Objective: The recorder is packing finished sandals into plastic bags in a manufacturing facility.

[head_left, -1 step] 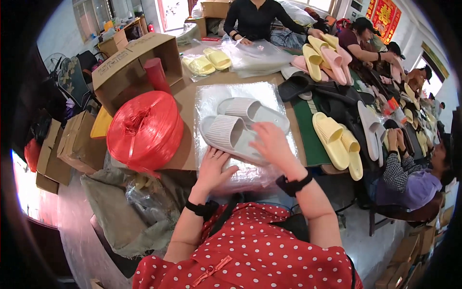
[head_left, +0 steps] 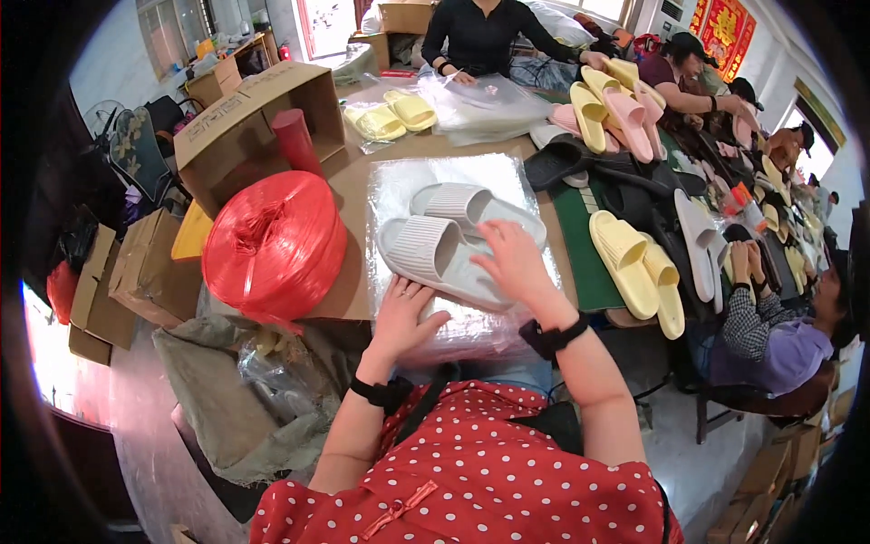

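Observation:
A pair of light grey slide slippers with ribbed straps lies on a stack of clear plastic bags. The nearer slipper point(head_left: 420, 247) has its toe to the left, and the farther slipper point(head_left: 458, 205) lies partly behind it. My left hand point(head_left: 404, 317) rests with spread fingers on the bags, fingertips at the near slipper's edge by its strap. Over the heel part of the pair, my right hand point(head_left: 513, 263) is open, its fingers apart and partly covering both slippers; whether it touches them I cannot tell. Shiny film of the bags point(head_left: 390, 181) shows around the pair.
Left of the bags sit a big roll of red plastic twine point(head_left: 272, 245) and an open cardboard box point(head_left: 254, 127). Yellow slippers point(head_left: 625, 258) and black slippers point(head_left: 557, 163) lie at the right. Across the table a person in black point(head_left: 480, 41) handles clear bags point(head_left: 494, 109).
My right hand has shifted very slightly up and away over the slippers. My left hand and the slippers stay in place.

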Available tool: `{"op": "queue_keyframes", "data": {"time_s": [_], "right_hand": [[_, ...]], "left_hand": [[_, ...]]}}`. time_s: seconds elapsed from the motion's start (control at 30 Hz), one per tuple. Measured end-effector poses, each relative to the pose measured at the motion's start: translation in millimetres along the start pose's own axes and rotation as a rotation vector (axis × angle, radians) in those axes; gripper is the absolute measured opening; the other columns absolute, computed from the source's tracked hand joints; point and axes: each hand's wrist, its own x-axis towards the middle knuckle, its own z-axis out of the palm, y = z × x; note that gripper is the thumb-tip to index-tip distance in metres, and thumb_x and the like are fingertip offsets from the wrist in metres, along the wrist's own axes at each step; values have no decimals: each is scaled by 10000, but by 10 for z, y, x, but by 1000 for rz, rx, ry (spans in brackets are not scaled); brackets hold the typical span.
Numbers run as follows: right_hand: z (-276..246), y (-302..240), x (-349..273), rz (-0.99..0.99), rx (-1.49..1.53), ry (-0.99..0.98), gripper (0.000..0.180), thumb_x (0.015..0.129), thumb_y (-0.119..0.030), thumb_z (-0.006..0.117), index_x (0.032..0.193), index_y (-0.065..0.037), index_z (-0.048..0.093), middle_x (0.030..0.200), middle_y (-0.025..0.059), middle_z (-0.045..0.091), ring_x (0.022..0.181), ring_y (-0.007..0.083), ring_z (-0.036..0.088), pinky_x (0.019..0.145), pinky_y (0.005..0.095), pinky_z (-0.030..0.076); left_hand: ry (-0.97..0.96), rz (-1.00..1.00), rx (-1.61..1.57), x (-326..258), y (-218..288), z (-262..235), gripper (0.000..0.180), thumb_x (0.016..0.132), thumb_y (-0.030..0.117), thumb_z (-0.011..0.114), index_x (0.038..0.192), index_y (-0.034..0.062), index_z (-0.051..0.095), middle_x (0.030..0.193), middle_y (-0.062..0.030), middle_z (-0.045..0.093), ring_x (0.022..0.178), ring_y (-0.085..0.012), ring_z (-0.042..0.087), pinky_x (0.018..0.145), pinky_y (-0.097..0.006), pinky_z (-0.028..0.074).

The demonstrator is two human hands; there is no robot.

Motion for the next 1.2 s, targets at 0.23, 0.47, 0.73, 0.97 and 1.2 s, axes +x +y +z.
{"op": "queue_keyframes", "data": {"time_s": [0.23,0.47,0.73,0.97,1.2], "right_hand": [[365,-139,341,238,-43,10,431,855,-373,733,1050,7,670,1073,200,561,1102,383,510,880,467,496],[199,-103,347,202,5,64,295,861,-272,701,961,-4,629,940,172,608,917,363,610,772,474,525],[189,-28,26,446,32,60,329,922,-249,669,994,39,528,962,246,597,872,424,638,759,486,542],[443,-67,-90,388,-139,153,328,930,-330,657,955,-3,637,997,202,592,883,390,645,733,496,549],[289,51,-276,426,193,441,304,924,-248,652,763,9,635,825,194,590,783,398,629,669,495,494]], "left_hand": [[-38,-29,23,12,9,17,611,854,446,682,1320,58,611,1433,-152,536,1410,-372,369,1215,-514,207],[-101,-109,48,-26,-38,55,601,874,469,673,1330,80,616,1486,-145,497,1444,-378,336,1220,-513,188],[-92,-106,43,-21,0,27,634,878,482,665,1396,127,580,1546,-137,438,1480,-370,292,1222,-513,179],[-86,-98,33,0,7,34,656,875,485,663,1404,110,568,1547,-152,433,1475,-390,297,1216,-533,174],[-127,-92,12,-24,46,25,713,839,501,689,1408,92,556,1548,-188,419,1472,-408,297,1213,-538,180]]}}
